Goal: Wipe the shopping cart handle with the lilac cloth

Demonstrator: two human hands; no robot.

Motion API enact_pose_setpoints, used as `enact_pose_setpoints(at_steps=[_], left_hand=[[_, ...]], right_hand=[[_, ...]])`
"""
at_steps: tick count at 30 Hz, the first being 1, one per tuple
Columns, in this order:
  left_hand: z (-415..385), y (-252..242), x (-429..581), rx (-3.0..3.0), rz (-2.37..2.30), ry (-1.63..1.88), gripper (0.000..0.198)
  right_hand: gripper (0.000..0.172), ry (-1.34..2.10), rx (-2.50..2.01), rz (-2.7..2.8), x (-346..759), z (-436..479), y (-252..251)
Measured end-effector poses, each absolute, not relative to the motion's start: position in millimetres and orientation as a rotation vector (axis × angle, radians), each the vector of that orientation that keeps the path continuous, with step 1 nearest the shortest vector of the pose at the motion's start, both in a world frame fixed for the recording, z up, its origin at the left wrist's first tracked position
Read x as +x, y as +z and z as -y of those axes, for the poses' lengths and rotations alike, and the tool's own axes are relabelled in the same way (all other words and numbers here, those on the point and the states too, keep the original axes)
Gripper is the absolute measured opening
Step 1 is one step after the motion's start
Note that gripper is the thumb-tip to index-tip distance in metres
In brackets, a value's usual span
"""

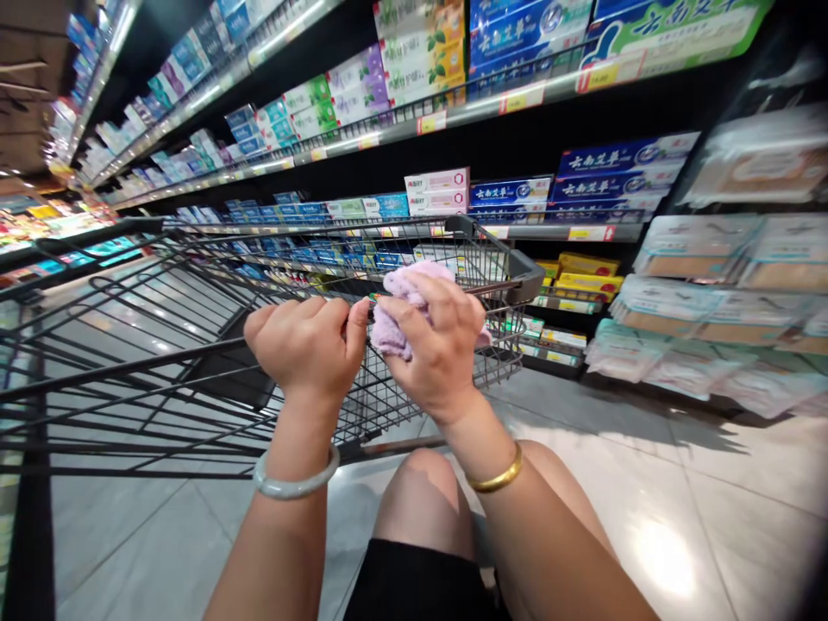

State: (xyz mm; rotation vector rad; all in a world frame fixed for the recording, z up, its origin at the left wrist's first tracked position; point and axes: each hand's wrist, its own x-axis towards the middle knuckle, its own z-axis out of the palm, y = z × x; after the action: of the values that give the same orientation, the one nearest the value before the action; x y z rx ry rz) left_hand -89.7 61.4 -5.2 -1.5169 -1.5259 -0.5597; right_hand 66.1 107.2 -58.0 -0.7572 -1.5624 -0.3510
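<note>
We see shelves of boxes behind our wire shopping cart. Our left hand is curled around the cart's near top edge; our right hand clutches a bunched lilac cloth at that edge, toward its right corner.

Lilac cloth (fuzzy-looking), crumpled, at the side of a black wire shopping cart

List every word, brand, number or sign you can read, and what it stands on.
"云南艾…" (last character stylized, unclear): blue boxes
"云南艾…": green sign, clipped at the top
"两面针": pink boxes
Too small or blurred to read reliably: price tags, bagged goods, other boxes, finer print
None visible: cloth
</note>
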Motion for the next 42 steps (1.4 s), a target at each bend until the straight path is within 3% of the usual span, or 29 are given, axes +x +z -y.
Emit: enact_pose_setpoints(at_steps=[6,14,21,27,35,42], left_hand=[[-61,-6,-90,-1.520,1.484,-0.565,0.049],[-62,-6,-89,-1.501,1.468,-0.581,0.046],[-65,-8,-88,-1.471,1.477,-0.618,0.048],[-68,-9,-87,-1.491,1.520,-0.615,0.049],[-65,-11,-81,-1.597,1.703,-0.847,0.055],[-64,-9,-77,-1.666,1.782,-0.967,0.055]], right_hand=[[0.020,-0.352,-0.831,1.309,96,-128,-58],[0.026,-0.334,-0.647,1.595,82,-109,-56],[0.018,-0.248,-0.802,1.275,111,-130,-60],[0.026,-0.305,-0.562,1.707,80,-105,-53],[0.022,-0.209,-0.739,1.381,110,-133,-62],[0.023,-0.240,-0.503,1.782,88,-111,-57]])
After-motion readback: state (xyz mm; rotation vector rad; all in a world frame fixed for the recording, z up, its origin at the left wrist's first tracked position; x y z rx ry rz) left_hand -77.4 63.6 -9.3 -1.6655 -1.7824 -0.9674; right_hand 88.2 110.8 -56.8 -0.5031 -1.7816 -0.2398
